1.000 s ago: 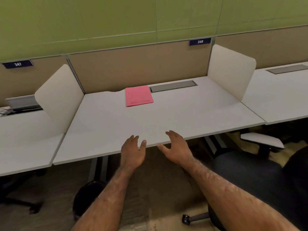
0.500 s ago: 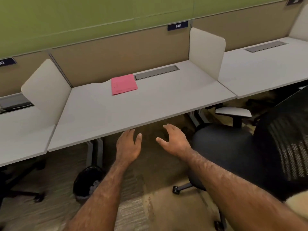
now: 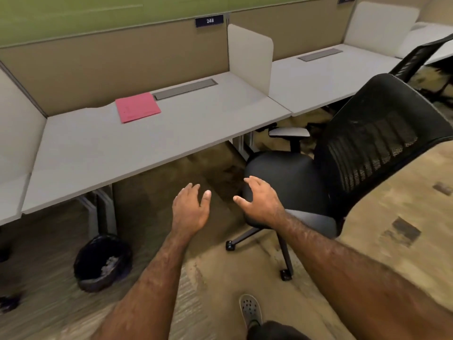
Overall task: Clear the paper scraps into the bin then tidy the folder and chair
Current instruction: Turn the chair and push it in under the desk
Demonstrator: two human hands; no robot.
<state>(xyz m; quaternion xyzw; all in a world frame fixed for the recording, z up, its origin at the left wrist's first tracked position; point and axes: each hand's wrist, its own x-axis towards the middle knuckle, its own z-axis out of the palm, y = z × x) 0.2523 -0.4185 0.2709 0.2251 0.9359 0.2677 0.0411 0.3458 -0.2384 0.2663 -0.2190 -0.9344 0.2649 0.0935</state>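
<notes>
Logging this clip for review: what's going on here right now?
A person stands at a desk, both hands empty and open. The left hand hangs over the floor; the right hand hovers by the seat of the black chair, which is pulled out. A pink folder lies on the desk. Scraps sit in the bin underneath.

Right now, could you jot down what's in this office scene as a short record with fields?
desk: white desk, number plate 248 on the partition behind
folder: pink folder lying flat near the desk's back edge
bin: black bin on the floor under the desk, paper scraps inside
chair: black mesh office chair, pulled out to the right of the desk
left hand: left hand open, empty
right hand: right hand open, empty, near the chair seat
</notes>
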